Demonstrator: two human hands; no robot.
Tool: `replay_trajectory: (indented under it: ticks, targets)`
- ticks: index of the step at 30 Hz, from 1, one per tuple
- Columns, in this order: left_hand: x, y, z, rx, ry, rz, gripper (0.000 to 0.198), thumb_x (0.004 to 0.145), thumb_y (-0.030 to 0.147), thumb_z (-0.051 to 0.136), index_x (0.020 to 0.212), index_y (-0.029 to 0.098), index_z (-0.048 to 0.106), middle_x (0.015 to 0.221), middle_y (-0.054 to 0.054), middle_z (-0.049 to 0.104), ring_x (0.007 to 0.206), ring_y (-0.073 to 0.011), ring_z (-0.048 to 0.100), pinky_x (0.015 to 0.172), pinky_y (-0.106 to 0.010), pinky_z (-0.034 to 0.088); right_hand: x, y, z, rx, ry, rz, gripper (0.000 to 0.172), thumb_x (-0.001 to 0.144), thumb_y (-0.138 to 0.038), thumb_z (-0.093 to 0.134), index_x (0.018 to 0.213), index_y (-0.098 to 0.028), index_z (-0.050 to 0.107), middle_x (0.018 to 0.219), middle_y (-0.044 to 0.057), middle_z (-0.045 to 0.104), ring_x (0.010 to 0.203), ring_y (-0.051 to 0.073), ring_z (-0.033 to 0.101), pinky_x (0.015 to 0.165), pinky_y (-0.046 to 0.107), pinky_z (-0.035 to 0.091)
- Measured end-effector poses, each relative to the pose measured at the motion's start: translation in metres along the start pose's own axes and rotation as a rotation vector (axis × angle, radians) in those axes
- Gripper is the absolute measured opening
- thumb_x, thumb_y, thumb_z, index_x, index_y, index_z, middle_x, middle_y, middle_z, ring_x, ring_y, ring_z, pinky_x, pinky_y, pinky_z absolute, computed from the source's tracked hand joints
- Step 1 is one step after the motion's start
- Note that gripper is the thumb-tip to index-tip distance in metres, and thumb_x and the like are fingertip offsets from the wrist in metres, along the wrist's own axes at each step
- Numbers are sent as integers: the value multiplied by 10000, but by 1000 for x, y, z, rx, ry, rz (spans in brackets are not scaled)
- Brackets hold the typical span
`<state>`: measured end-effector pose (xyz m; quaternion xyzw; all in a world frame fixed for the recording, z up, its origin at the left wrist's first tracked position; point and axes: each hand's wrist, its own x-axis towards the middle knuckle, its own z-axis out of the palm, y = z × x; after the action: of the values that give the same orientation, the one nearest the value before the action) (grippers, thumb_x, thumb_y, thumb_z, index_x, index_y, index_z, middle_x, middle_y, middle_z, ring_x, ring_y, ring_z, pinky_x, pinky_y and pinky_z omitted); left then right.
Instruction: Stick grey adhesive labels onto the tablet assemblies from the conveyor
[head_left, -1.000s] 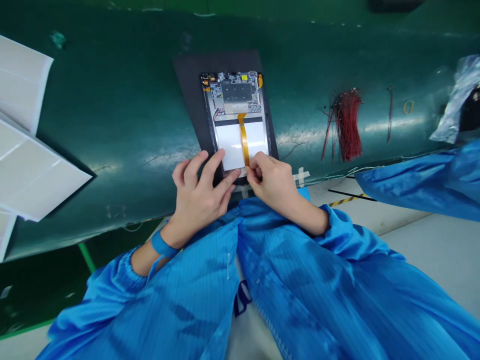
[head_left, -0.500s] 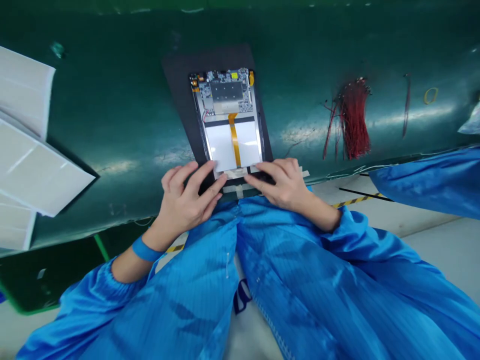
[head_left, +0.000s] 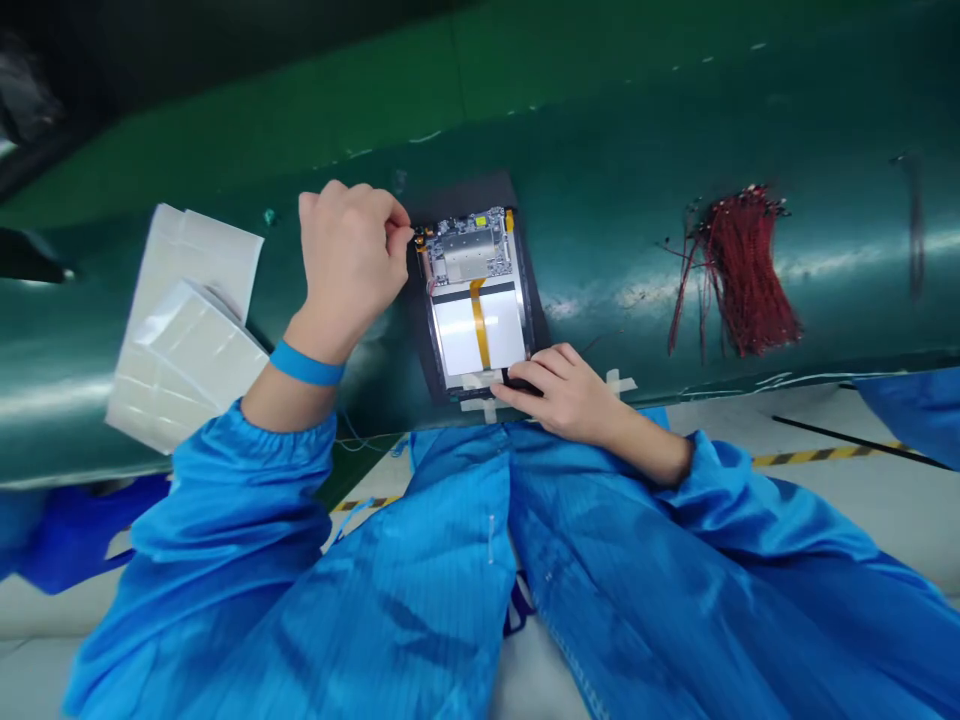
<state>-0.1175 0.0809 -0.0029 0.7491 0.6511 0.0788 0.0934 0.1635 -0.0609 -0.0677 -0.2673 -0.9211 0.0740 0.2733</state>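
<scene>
An opened tablet (head_left: 450, 345) lies on a dark mat (head_left: 491, 190), its circuit board (head_left: 469, 250) at the far end. White battery panels fill its lower half, with an orange flat cable (head_left: 480, 325) running down the middle. My left hand (head_left: 356, 245) is at the tablet's far left corner, thumb and forefinger pinched beside a small black-and-orange part. Whatever sits between those fingertips is too small to make out. On the near right corner rests my right hand (head_left: 566, 393), fingers stretched out and apart, touching the edge by a strip of pale tape (head_left: 480, 381).
Right of the tablet lies a bundle of dark red wires (head_left: 750, 270), with a few strands apart. Pale sheets (head_left: 195, 350) are stacked at the left on the green table (head_left: 600, 200). Tape pieces (head_left: 619, 383) stick near the front edge.
My left hand has left the tablet's near edge and moved up to its far left corner, now pinching. My right hand stays at the near right corner. The camera view has shifted.
</scene>
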Motion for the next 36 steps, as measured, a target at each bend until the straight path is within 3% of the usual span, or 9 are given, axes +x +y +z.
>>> replay_trajectory:
  ticks: [4,9,17,22,26,28,31,33,36]
  targets:
    - [0,7,0,34,-118,-2,325,1056,425,532,1104,167,724,1170,-125,696,1330,-361,519,1203,-570,213,0,0,2,27,7,2,245,1049,-149,560,1228,-183,723,1115,82,740,976,231,510,823,380,388]
    - [4,24,-4,213,-152,33,257,1023,243,537,1038,45,699,1085,-164,680,1271,-404,565,1124,-594,292,3,2,0,28,25,1,225,1058,-151,555,1197,-174,731,1084,81,738,955,230,493,818,373,370]
    - [11,57,-16,481,-221,141,262,993,165,504,1000,-32,676,1019,-274,671,1145,-437,627,960,-608,399,2,2,1,38,14,4,217,1074,-171,551,1204,-172,724,1094,85,734,963,231,487,812,377,354]
    - [15,63,-14,482,-248,152,244,964,171,577,1053,-42,656,1067,-278,671,1164,-454,624,998,-625,403,1,2,0,18,3,-5,226,1077,-168,544,1219,-175,719,1105,81,740,963,231,493,818,377,362]
    - [22,44,-9,306,-230,29,186,944,138,567,1024,3,668,1025,-191,669,1152,-373,641,1060,-551,403,5,-1,-5,-9,15,-23,220,1068,-150,548,1192,-148,729,1108,84,751,957,227,518,838,380,371]
    - [26,26,-8,96,-202,-128,130,903,115,594,934,28,686,857,-104,625,961,-257,653,975,-436,442,8,-5,-7,-25,5,-29,224,1070,-143,537,1183,-139,731,1117,85,757,975,229,536,858,387,377]
    - [29,-4,-7,-384,-129,-413,62,850,112,648,838,62,683,684,-14,492,669,-106,479,758,-289,392,13,-10,-7,-57,-35,-45,234,1078,-140,515,1169,-142,731,1157,87,761,1014,234,553,880,397,379]
    - [27,-24,-7,-608,-127,-512,50,843,134,649,816,93,654,678,-3,477,599,-77,385,648,-256,319,18,-13,-7,-74,-59,-63,228,1080,-142,513,1145,-146,731,1170,86,760,1010,233,553,868,395,373]
    - [23,-51,-10,-726,-155,-537,43,851,148,597,811,134,600,708,-6,504,564,-75,342,562,-253,253,25,-17,-7,-81,-64,-67,194,1071,-142,535,1079,-150,729,1105,77,756,959,229,542,834,385,356]
